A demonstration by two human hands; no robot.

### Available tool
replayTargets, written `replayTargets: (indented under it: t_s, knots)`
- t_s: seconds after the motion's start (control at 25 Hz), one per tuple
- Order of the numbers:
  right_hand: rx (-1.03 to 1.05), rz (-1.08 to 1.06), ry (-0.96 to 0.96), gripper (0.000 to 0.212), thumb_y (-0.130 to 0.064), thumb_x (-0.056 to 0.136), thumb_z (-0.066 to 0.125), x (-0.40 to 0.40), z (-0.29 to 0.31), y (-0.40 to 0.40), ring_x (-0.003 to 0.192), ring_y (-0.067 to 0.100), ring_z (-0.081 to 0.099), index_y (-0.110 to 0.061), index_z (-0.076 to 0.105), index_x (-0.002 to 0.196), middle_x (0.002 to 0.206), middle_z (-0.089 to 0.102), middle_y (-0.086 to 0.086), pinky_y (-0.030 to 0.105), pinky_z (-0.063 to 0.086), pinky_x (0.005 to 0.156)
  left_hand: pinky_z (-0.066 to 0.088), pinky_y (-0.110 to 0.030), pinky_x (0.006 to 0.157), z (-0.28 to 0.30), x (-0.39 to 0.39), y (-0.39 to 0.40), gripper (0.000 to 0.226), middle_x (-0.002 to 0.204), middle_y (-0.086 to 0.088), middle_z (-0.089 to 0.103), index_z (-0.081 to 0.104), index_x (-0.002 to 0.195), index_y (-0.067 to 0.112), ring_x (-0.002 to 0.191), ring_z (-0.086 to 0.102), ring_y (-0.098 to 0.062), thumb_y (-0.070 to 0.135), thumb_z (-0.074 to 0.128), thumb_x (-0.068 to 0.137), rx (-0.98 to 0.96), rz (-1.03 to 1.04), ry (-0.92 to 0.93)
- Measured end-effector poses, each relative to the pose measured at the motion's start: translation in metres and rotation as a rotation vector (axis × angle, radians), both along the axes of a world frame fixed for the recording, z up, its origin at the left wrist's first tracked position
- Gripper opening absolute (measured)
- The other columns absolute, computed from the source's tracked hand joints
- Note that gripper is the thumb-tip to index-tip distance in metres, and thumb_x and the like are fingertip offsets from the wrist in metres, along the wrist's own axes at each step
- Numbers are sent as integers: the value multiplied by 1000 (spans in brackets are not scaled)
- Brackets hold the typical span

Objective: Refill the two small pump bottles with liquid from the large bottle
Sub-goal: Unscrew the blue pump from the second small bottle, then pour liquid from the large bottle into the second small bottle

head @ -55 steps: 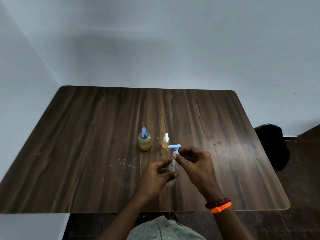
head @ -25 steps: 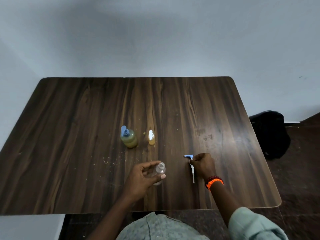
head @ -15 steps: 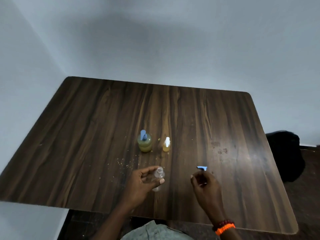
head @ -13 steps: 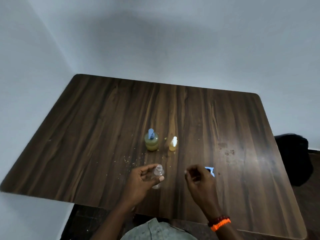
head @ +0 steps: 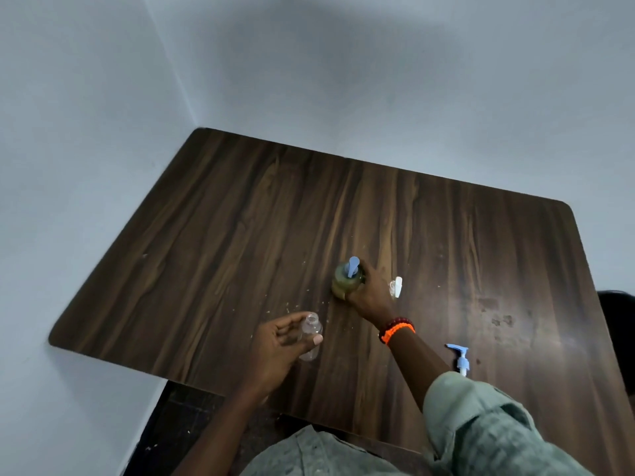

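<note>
I see the left hand (head: 275, 348) near the table's front edge, fingers and thumb curled round a small clear bottle (head: 310, 334). That bottle stands upright, neck open with no pump on it, and looks empty. The right hand (head: 369, 293) reaches farther in, toward the table's middle, and wraps the right side of the large bottle (head: 345, 281), which holds yellowish liquid and carries a blue pump top (head: 353, 266). Large bottle upright on the table (head: 240, 235); I can't tell if it's lifted at all.

Just right of the right hand, a second small bottle with a white pump (head: 396, 286) shows partly behind the knuckles; contents hard to read. The loose blue pump (head: 459, 359) lies flat on the table, near side, right of the right forearm and apart from all bottles.

Right wrist has a dark red bead bracelet and an orange band (head: 398, 331). Pale green sleeve (head: 481, 424) covers the right upper arm at the bottom right. Crumb-like specks (head: 292, 305) are scattered on the wood between the two hands. A dark object (head: 618, 324) sits off the table's right edge, mostly cut off. Grey walls behind.
</note>
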State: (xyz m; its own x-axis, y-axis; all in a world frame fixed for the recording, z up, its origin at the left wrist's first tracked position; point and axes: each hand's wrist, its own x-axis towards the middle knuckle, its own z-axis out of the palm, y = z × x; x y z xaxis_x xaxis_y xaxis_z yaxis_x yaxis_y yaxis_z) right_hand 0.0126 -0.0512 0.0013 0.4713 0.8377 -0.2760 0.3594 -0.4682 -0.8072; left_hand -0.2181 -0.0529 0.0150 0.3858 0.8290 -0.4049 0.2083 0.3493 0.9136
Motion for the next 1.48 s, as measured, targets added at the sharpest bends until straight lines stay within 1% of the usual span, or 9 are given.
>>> replayTargets:
  t_s: [0.36, 0.56, 0.76, 0.88, 1.0, 1.12, 1.24, 1.32, 1.48]
  knots:
    - [-38, 15, -81, 90, -47, 66, 92, -7, -37, -20, 125, 19, 58, -22, 49, 141, 137, 60, 1, 42, 50, 107, 61, -53, 99, -2, 3, 6, 44, 109, -3, 84, 78, 116, 21, 105, 80, -21, 5, 89, 77, -14, -44, -5]
    - [11, 108, -17, 73, -21, 74, 93, 1, -36, -13, 116, 16, 66, -18, 56, 138, 124, 66, -6, 40, 55, 105, 63, -49, 97, 5, -5, 1, 44, 110, -1, 83, 77, 117, 21, 105, 80, -18, 5, 89, 78, 3, -41, 3]
    - [124, 37, 54, 70, -43, 69, 93, -17, -19, -62, 105, 10, 69, -27, 57, 127, 116, 70, -10, 39, 60, 94, 62, -51, 98, 7, -5, -5, 48, 110, -5, 83, 76, 122, 15, 107, 79, -25, 5, 89, 77, 2, -24, -17]
    - [165, -17, 161, 72, -31, 66, 92, -33, -5, -109, 106, 15, 72, -29, 57, 130, 116, 72, -2, 43, 60, 94, 65, -43, 92, 9, -4, -13, 48, 110, -4, 83, 74, 123, 16, 108, 79, -26, 5, 87, 78, -10, -84, -47]
    - [229, -40, 147, 77, -18, 69, 92, -48, 14, -150, 100, 12, 73, -39, 51, 132, 113, 70, -12, 33, 59, 87, 65, -37, 88, 9, 0, -24, 44, 108, -3, 84, 75, 120, 19, 109, 78, -27, 3, 86, 80, -24, -168, -71]
    - [311, -11, 48, 108, -19, 78, 92, -54, 39, -171, 122, 0, 62, -35, 22, 159, 142, 50, -33, 17, 53, 99, 64, -33, 89, 12, 7, -30, 41, 109, -2, 84, 76, 117, 20, 109, 78, -24, 2, 84, 81, -34, -252, -97]
    - [382, 86, -66, 109, -23, 81, 90, -52, 55, -180, 138, 0, 50, -29, 19, 162, 161, 33, -24, 14, 44, 110, 64, -42, 94, 18, 12, -31, 44, 113, -3, 83, 76, 119, 18, 111, 77, -24, 13, 86, 76, -15, -347, -123]
    - [396, 123, -98, 99, -20, 78, 92, -52, 59, -185, 129, 2, 57, -29, 30, 156, 152, 43, -23, 14, 47, 105, 63, -42, 97, 20, 15, -30, 51, 115, -3, 82, 75, 122, 15, 113, 77, -24, 18, 87, 73, 10, -398, -142]
    - [340, 145, -101, 104, -18, 75, 92, -53, 62, -192, 114, -5, 60, -38, 25, 152, 132, 47, -39, 5, 47, 93, 62, -40, 99, 26, 18, -29, 53, 118, -3, 81, 74, 125, 14, 114, 76, -22, 20, 88, 74, 57, -439, -140]
